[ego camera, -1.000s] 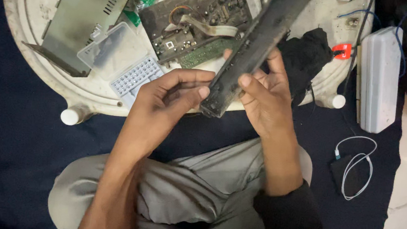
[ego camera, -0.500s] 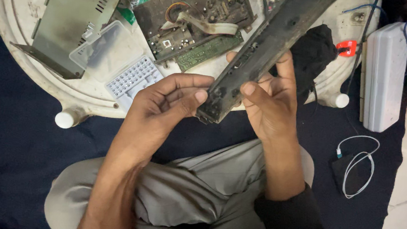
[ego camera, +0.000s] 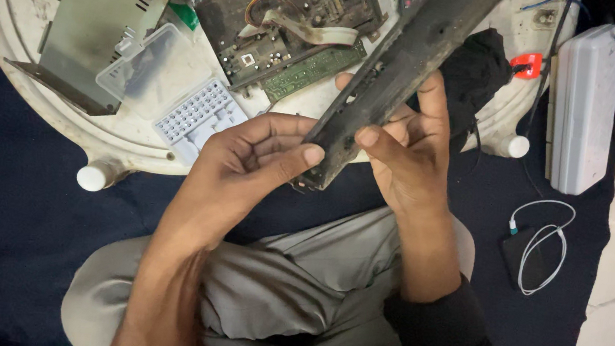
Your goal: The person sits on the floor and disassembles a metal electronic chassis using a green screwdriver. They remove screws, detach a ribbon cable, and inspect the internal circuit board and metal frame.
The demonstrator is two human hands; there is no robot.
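A long black plastic panel (ego camera: 414, 52) runs diagonally from the top right down to my hands. My right hand (ego camera: 407, 148) grips it from the right side, thumb across its lower face and fingers behind. My left hand (ego camera: 249, 164) holds the panel's lower end, thumb tip pressed on its edge. Both hands hover over the near rim of a round white tray (ego camera: 11, 88). On the tray lie a dark circuit board (ego camera: 291, 23) with a flat ribbon cable, a narrow green board (ego camera: 309, 73) and a white keypad piece (ego camera: 194, 115).
A grey metal casing (ego camera: 98, 21) and a clear plastic lid (ego camera: 150, 66) lie on the tray's left. A black cloth (ego camera: 483, 70) and red clip (ego camera: 528, 65) sit right of the panel. A white box (ego camera: 584, 108), a coiled white cable (ego camera: 542, 249) and dark blue mat (ego camera: 7, 213) surround my lap.
The view has shifted slightly. My hands keep their hold on the panel, with its lower end turned a little between the fingers.
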